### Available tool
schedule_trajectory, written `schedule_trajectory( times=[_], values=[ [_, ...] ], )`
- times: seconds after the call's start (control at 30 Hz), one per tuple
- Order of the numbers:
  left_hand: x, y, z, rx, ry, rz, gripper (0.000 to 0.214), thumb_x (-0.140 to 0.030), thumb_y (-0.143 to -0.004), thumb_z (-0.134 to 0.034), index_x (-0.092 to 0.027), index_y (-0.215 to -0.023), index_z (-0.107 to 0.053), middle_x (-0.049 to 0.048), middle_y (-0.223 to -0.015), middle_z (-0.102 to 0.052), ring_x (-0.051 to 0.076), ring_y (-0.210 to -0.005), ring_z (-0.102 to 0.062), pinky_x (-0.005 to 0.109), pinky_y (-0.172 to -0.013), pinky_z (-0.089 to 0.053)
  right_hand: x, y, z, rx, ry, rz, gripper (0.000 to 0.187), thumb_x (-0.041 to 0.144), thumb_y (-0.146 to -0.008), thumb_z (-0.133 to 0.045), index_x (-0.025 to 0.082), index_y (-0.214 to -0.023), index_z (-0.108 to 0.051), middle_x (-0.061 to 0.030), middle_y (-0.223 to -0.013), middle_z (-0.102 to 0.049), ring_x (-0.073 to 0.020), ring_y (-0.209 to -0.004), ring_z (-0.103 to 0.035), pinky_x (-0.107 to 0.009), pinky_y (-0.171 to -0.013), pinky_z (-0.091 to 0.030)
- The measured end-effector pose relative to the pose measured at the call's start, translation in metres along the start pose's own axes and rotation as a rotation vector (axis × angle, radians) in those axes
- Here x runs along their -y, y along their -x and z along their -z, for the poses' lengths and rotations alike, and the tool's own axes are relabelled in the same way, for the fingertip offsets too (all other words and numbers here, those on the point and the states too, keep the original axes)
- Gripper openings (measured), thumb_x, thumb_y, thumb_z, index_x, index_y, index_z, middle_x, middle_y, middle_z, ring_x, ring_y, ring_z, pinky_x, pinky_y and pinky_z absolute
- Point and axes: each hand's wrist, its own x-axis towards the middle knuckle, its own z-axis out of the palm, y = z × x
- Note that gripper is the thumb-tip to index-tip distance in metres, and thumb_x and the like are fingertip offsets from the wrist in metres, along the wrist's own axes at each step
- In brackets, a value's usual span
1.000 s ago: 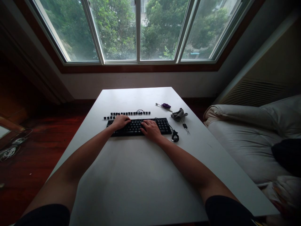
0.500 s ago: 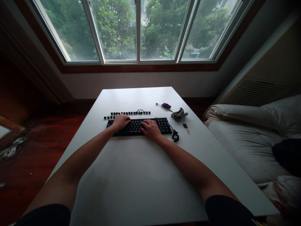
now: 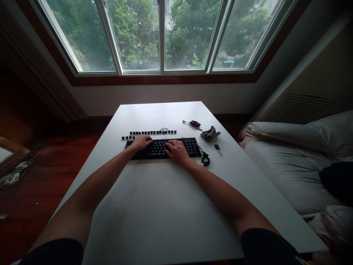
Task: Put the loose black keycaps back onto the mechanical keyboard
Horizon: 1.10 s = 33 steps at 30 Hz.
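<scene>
A black keyboard [image 3: 161,147] lies across the middle of a white table [image 3: 154,206]. My left hand [image 3: 141,142] rests on its left part with the fingers curled over the keys. My right hand [image 3: 177,151] lies on its middle, fingers bent down onto the keys. Neither hand holds anything that I can see. Just behind the keyboard runs a row of loose black keycaps [image 3: 150,133], with a small wire tool [image 3: 164,130] among them.
Right of the keyboard are a coiled black cable [image 3: 204,159], a small dark tool [image 3: 217,147], a grey crumpled cloth [image 3: 209,134] and a purple brush [image 3: 194,123]. A bed with white bedding [image 3: 289,162] stands at the right. Windows fill the far wall.
</scene>
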Motion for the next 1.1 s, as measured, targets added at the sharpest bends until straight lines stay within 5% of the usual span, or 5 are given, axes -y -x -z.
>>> schedule_trajectory(
  times=[0.47, 0.83, 1.1],
  values=[
    [-0.018, 0.008, 0.01, -0.068, -0.168, -0.077, 0.024, -0.034, -0.092, -0.058, -0.029, -0.101, -0.08, 0.0043, -0.108, -0.077, 0.026, -0.106, -0.065, 0.037, -0.094, -0.045, 0.001, -0.001, 0.001, 0.011, -0.002, -0.009, 0.037, 0.04, -0.099, -0.057, 0.021, -0.129, -0.066, -0.0135, -0.134, -0.061, -0.0311, -0.127, -0.05, -0.048, -0.108, -0.037],
    [0.015, -0.004, 0.003, -0.011, 0.065, 0.023, 0.029, -0.037, -0.092, -0.057, -0.025, -0.106, -0.079, 0.0028, -0.105, -0.078, 0.022, -0.099, -0.069, 0.03, -0.086, -0.05, -0.001, 0.0, -0.002, 0.0, 0.003, 0.005, 0.037, 0.041, -0.099, -0.057, 0.02, -0.128, -0.066, -0.0131, -0.134, -0.061, -0.0305, -0.126, -0.051, -0.047, -0.107, -0.037],
    [-0.001, 0.002, 0.0, -0.029, -0.033, -0.067, 0.028, -0.036, -0.093, -0.056, -0.027, -0.106, -0.079, 0.0042, -0.112, -0.077, 0.025, -0.107, -0.067, 0.034, -0.093, -0.048, -0.001, 0.0, -0.002, 0.0, 0.009, 0.001, 0.037, 0.041, -0.099, -0.056, 0.021, -0.128, -0.066, -0.013, -0.134, -0.062, -0.031, -0.126, -0.051, -0.048, -0.107, -0.038]
  ],
)
